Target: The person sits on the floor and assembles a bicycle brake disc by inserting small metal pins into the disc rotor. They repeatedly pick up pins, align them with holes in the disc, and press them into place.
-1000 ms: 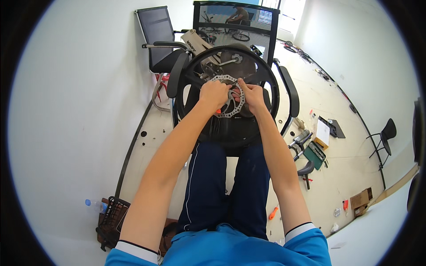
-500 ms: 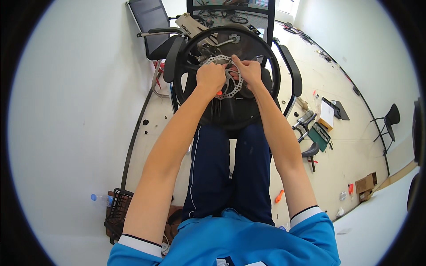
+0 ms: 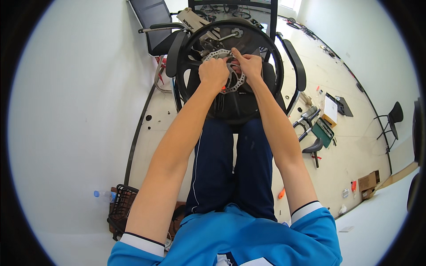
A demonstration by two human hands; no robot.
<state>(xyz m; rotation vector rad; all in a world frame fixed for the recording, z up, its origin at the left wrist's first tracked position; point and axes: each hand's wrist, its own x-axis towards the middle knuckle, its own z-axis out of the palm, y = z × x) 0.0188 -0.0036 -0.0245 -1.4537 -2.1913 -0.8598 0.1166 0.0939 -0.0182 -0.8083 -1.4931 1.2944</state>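
A black spoked wheel (image 3: 280,73) stands before me against an office chair. Toward its middle sits a silver disc brake rotor (image 3: 240,81) with a perforated, wavy edge. My left hand (image 3: 214,73) is closed in a fist over the rotor's left side. A small orange-red bit (image 3: 223,88) shows just below that fist; what the fist holds is mostly hidden. My right hand (image 3: 249,66) grips the rotor's upper right part, thumb up and fingers curled in at the openings. Behind the hands, a silver lever (image 3: 228,36) lies near a light-coloured frame piece (image 3: 191,20).
Black armrests (image 3: 294,64) flank the wheel. At left stands another chair (image 3: 151,26) by the wall. On the floor at right lie a bicycle fork (image 3: 306,119), a green tool case (image 3: 323,134), a saddle (image 3: 313,146) and a white box (image 3: 329,111). A black basket (image 3: 122,206) is at lower left.
The view has shifted slightly, so the room sits a little further right and higher. Both hands stay at the rotor, with only slight movement of the left fist.
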